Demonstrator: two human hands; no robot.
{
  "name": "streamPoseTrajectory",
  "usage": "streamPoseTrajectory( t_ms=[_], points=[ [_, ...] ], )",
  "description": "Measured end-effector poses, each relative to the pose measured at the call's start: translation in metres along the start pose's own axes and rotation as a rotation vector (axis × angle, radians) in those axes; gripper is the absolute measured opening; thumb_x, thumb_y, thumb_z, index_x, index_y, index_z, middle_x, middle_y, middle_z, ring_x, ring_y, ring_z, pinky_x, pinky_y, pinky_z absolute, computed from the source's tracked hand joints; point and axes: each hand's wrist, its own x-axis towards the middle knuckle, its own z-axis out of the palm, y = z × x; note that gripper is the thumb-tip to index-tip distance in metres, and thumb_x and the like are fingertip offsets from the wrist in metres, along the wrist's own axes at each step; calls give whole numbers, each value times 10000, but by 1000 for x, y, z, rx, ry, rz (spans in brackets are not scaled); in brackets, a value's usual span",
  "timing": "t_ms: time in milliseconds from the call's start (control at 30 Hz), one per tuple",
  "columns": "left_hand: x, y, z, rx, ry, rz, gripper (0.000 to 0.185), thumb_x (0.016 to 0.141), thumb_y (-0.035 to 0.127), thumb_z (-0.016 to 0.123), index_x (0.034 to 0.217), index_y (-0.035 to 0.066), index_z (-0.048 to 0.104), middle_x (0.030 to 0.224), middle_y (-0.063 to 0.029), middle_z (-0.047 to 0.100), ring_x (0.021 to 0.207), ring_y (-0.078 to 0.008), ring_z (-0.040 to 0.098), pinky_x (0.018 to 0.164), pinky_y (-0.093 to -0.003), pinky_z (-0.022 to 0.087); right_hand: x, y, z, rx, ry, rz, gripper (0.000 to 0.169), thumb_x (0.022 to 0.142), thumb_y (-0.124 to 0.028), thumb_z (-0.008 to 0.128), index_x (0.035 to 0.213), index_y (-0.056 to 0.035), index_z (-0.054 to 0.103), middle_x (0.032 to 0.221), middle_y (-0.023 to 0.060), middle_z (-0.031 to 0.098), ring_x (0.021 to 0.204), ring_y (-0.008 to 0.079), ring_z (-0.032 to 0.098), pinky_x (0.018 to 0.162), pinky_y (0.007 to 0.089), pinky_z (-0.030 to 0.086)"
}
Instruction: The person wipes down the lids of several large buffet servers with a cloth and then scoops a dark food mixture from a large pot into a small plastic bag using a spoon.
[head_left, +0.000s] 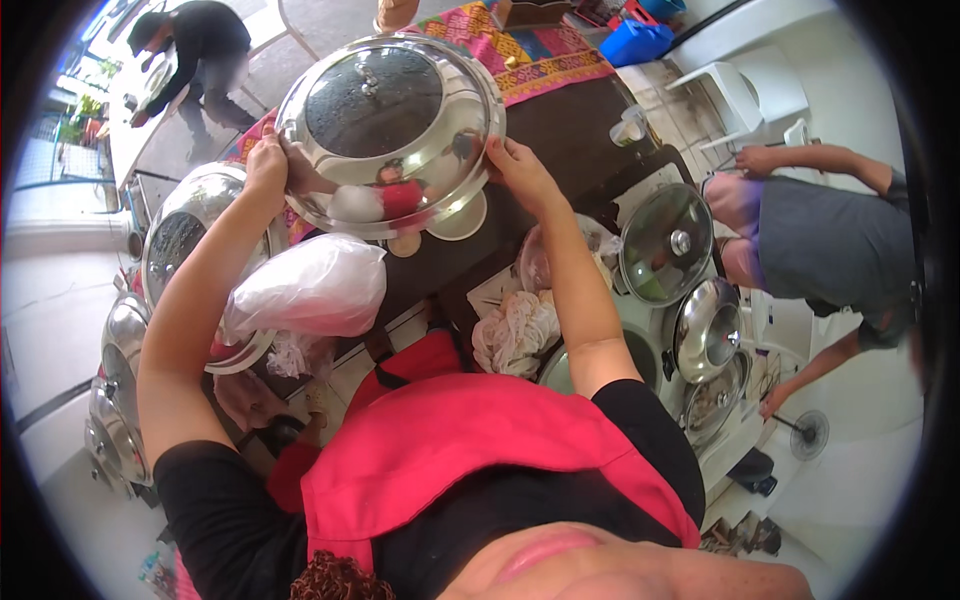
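Note:
A large round steel lid (465, 97), with a dark glass window covered in droplets and a small knob, is held between my hands above the dark tabletop. My left hand (268, 166) grips the rim on the left side. On the opposite rim is my right hand (523, 174), thumb along the edge. Whether a pan is attached beneath the lid cannot be seen. Part of a pale bowl (463, 217) shows below the lid. Near my left forearm sits a filled white plastic bag (322, 285), beside another steel-and-glass lid (195, 199) partly hidden by that arm.
A patterned cloth (555, 75) covers the table's far part. Plastic cups (630, 129) stand at its right edge. Glass-lidded pots (667, 244) and a crumpled cloth (517, 330) lie right. One person (832, 232) stands right; another (202, 64) bends over a far-left table.

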Motion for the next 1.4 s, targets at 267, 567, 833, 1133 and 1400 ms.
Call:
streamPoseTrajectory(
  t_ms=[267, 567, 833, 1133, 1400],
  points=[
    [56, -25, -19, -114, -29, -73, 358, 974, 317, 403, 1075, 48, 615, 981, -106, 624, 932, -189, 577, 788, -311, 453, -93, -12, -46, -1205, -223, 251, 497, 742, -365, 715, 1152, -98, 629, 925, 165, 668, 894, 286, 649, 806, 366, 498],
    [9, 84, 10, -231, -168, 687, 371, 984, 232, 479, 1245, -29, 516, 1282, -147, 541, 1191, -185, 501, 1029, -284, 342, -205, 115, -27, -1533, -82, -83, 249, 715, -97, 611, 955, -79, 674, 1135, 136, 551, 1172, 342, 462, 762, 447, 510],
    [-6, 168, 55, 396, -572, 757, 503, 923, 393, 539, 1300, 60, 524, 1255, -65, 565, 1177, -199, 490, 973, -349, 359, -194, -35, -70, -673, 32, -251, 282, 637, 4, 542, 917, 6, 579, 776, 109, 586, 740, 302, 604, 630, 330, 469],
    [34, 206, 247, 778, -439, 1157, 660, 789, 393, 672, 1286, 2, 482, 1254, -257, 523, 1177, -369, 513, 995, -404, 406, 12, -49, -110, -1241, 576, -506, 448, 764, -121, 604, 1210, -106, 557, 1257, 175, 526, 1137, 380, 500, 966, 444, 412],
    [47, 218, 372, 864, -233, 1321, 814, 769, 404, 696, 1337, -70, 358, 1315, -281, 458, 1252, -404, 429, 1035, -433, 372, 63, 13, -128, -982, 610, -642, 454, 711, -62, 652, 1160, -101, 593, 1240, 182, 505, 1079, 404, 486, 929, 469, 414]
  ],
)
